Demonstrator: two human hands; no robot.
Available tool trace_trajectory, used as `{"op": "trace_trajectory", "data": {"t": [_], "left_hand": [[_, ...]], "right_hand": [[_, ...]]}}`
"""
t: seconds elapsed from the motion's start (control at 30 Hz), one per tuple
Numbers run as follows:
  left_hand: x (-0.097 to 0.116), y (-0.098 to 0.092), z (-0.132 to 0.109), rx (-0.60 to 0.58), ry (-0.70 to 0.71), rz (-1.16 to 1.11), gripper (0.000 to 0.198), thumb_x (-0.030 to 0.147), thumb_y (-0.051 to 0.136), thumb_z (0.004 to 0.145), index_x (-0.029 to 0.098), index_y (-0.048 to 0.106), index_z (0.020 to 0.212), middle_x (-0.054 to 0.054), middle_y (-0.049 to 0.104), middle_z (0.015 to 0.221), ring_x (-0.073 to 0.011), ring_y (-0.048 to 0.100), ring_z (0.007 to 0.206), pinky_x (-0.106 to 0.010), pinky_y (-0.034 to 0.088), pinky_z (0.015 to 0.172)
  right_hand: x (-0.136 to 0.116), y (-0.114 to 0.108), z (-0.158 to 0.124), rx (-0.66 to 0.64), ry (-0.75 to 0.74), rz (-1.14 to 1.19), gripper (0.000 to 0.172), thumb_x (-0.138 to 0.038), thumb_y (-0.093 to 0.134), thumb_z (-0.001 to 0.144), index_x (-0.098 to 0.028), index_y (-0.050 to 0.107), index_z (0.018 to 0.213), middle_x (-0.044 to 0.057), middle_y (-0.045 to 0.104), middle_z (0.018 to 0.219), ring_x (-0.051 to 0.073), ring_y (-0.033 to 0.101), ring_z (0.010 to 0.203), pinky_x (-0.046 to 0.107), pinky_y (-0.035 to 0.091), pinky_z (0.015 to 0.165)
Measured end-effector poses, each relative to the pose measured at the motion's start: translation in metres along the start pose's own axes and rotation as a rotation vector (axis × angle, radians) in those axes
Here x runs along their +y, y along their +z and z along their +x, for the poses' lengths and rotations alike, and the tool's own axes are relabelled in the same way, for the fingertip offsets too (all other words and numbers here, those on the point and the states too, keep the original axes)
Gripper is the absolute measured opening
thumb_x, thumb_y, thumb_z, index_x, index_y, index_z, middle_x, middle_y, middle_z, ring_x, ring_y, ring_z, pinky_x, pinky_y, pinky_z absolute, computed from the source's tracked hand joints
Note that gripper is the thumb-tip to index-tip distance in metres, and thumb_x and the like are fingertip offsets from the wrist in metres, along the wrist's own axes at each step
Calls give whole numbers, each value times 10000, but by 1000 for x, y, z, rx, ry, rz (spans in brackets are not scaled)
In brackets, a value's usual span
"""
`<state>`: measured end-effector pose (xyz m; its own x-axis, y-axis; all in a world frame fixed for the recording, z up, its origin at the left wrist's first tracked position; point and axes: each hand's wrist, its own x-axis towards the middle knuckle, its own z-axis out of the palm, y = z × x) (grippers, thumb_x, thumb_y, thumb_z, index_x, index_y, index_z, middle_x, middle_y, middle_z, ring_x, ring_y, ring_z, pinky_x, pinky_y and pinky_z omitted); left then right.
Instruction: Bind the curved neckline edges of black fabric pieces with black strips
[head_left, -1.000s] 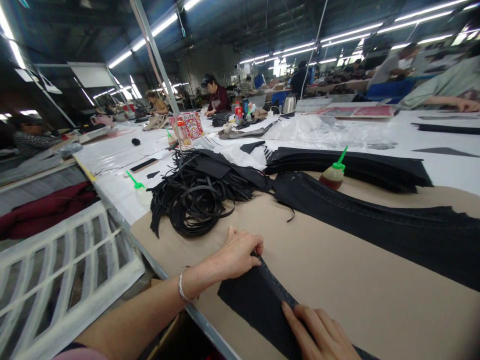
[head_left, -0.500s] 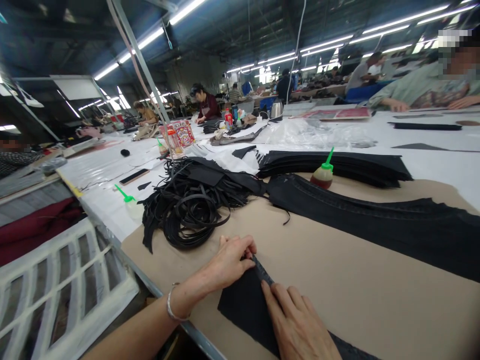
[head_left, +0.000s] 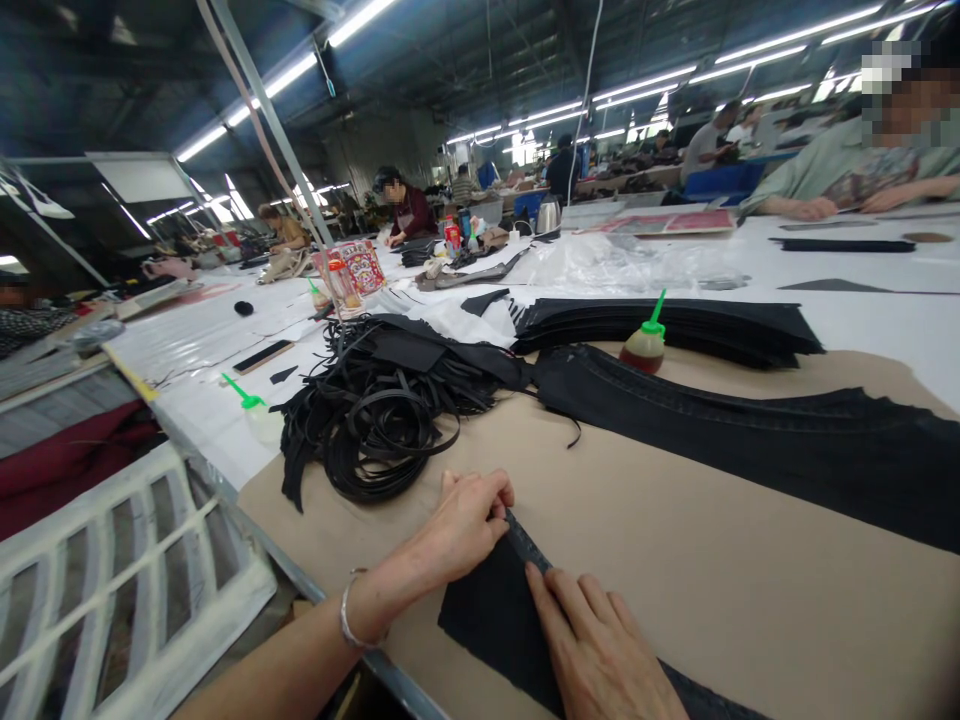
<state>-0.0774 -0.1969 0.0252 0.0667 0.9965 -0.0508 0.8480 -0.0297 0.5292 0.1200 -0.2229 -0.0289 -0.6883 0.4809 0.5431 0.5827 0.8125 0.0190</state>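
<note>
A black panel of fabric or leather (head_left: 499,620) lies on the tan mat near the front edge, with a narrow folded strip (head_left: 526,540) along its far right side. At the top of that strip, my left hand (head_left: 469,520) pinches the panel's upper corner between thumb and fingers. My right hand (head_left: 600,640) rests flat on the panel, fingers stretched out, with the index fingertip against the lower part of the fold. Part of the panel is hidden under this hand, and its lower end runs out of view to the right.
Tangled black strips (head_left: 382,430) lie beyond my left hand. A long black piece (head_left: 735,420) and a stack of black panels (head_left: 675,325) lie farther back. Green-nozzled bottles stand right (head_left: 643,345) and left (head_left: 259,415). Co-workers (head_left: 885,150) sit across the table.
The view has shifted slightly. Both hands stay at almost the same places on the black panel, the left still pinching its corner and the right still laid along the fold.
</note>
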Motion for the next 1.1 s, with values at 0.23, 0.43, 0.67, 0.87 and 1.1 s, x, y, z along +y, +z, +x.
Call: {"op": "trace_trajectory", "data": {"t": [0.23,0.43,0.67,0.87,1.1], "left_hand": [[-1,-1,3,8,9,-9,197,78,598,723,202,550,867,61,621,747,-154,567,795,-335,329,793],[-4,2,-11,72,133,-21,96,110,540,856,193,564,897,-20,627,935,-166,553,911,-306,393,828],[-25,6,-41,21,462,159,375,97,401,934,223,568,1245,-59,639,1175,-225,496,1101,-393,349,958],[-17,-9,-24,114,292,-49,255,118,468,902,224,685,985,-47,656,974,-189,551,985,-334,408,907],[-6,-32,8,-203,380,132,359,113,604,804,251,618,1134,-21,653,1089,-213,525,1098,-372,298,965]], "right_hand": [[0,1,2,-5,-4,3,559,-77,520,620,-94,559,1177,50,609,885,202,487,732,330,421,603],[-2,3,2,14,23,-18,513,-68,516,628,-109,585,1134,41,608,855,200,498,730,338,398,609],[-5,-3,7,-1,49,-5,478,-85,549,622,-125,616,1094,29,613,853,194,511,740,340,377,634],[-6,-2,10,-48,232,136,345,-126,535,803,-216,589,1132,69,596,1143,228,542,981,349,394,809],[-13,0,41,-179,494,152,315,-232,594,863,-177,539,1168,80,637,991,260,586,905,394,400,768]]}}
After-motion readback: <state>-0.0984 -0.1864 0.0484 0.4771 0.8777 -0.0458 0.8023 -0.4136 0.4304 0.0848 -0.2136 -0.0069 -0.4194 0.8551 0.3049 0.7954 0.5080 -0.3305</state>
